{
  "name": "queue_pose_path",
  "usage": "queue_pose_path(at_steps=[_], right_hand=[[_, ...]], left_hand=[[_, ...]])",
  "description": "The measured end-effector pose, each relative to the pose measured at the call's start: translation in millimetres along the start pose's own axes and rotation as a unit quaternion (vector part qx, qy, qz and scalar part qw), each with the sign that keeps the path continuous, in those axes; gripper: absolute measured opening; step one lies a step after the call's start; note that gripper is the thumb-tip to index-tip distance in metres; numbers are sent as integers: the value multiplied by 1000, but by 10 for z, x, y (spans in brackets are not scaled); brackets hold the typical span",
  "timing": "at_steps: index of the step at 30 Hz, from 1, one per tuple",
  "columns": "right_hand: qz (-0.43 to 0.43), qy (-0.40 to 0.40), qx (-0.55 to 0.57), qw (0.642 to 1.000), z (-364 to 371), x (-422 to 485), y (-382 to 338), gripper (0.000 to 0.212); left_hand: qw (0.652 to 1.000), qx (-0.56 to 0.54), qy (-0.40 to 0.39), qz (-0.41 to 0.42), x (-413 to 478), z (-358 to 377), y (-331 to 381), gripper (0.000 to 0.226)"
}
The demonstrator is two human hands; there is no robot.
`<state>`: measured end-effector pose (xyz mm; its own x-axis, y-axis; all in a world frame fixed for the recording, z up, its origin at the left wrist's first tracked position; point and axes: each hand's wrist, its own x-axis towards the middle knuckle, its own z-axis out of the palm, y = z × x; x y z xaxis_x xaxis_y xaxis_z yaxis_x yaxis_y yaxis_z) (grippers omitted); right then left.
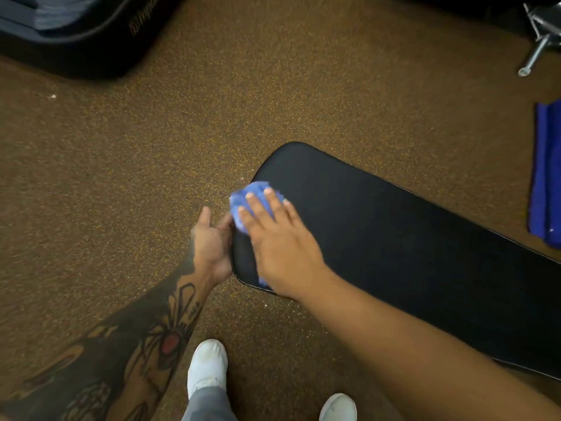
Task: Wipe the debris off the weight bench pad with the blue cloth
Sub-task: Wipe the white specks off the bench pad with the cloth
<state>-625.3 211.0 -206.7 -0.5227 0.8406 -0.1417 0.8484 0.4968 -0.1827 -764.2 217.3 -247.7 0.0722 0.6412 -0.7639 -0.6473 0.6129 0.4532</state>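
The black weight bench pad point(394, 238) runs from the centre toward the lower right. A crumpled blue cloth point(243, 199) lies on its near-left end at the edge. My right hand point(279, 241) presses flat on the cloth, fingers spread, with the cloth bunched under the fingertips. My left hand point(212, 241) is cupped, palm up, against the pad's left edge just below the cloth, holding nothing that I can see. Small pale specks lie on the floor by that edge.
Brown speckled rubber floor point(182, 132) surrounds the bench. A dark machine base point(76, 34) sits top left. A metal bar end point(534, 53) shows top right, and a blue towel point(546, 174) lies at the right edge. My white shoes point(208, 366) stand at the bottom.
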Motion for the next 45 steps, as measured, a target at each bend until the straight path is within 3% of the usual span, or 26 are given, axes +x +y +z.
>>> queue_pose_path(at_steps=[5, 11, 16, 20, 22, 27, 30, 32, 35, 38, 45], right_hand=[[104, 22, 48, 993, -50, 246, -8, 63], [19, 3, 58, 998, 86, -326, -409, 65], [162, 34, 27, 986, 81, -540, 51, 55], [219, 45, 83, 971, 49, -364, 13, 58], [207, 49, 103, 972, 51, -315, -213, 64], [74, 18, 78, 994, 154, -487, -520, 72], [125, 40, 75, 989, 149, -449, -370, 67], [148, 25, 93, 984, 125, -377, -388, 76], [129, 24, 103, 986, 134, -380, -578, 84], [97, 31, 75, 992, 202, -528, -601, 75], [264, 74, 64, 959, 87, -177, -146, 58]], left_hand=[[1000, -1, -14, -8, 15, -44, -3, 79], [1000, 9, -4, -7, -5, -43, 12, 82], [999, 49, -8, 3, 51, -37, -22, 73], [996, 90, -5, 14, 83, -23, -35, 65], [994, 107, 6, 16, 101, -21, -49, 62], [993, 114, 3, 3, 91, -49, 0, 68], [993, 114, -4, 11, 77, -50, 17, 67], [994, 109, -14, 8, 69, -45, -1, 66], [995, 100, -13, 6, 56, -46, 13, 67], [994, 107, -4, 9, 72, -45, 18, 65], [993, 114, -32, 17, -1, 10, 9, 62]])
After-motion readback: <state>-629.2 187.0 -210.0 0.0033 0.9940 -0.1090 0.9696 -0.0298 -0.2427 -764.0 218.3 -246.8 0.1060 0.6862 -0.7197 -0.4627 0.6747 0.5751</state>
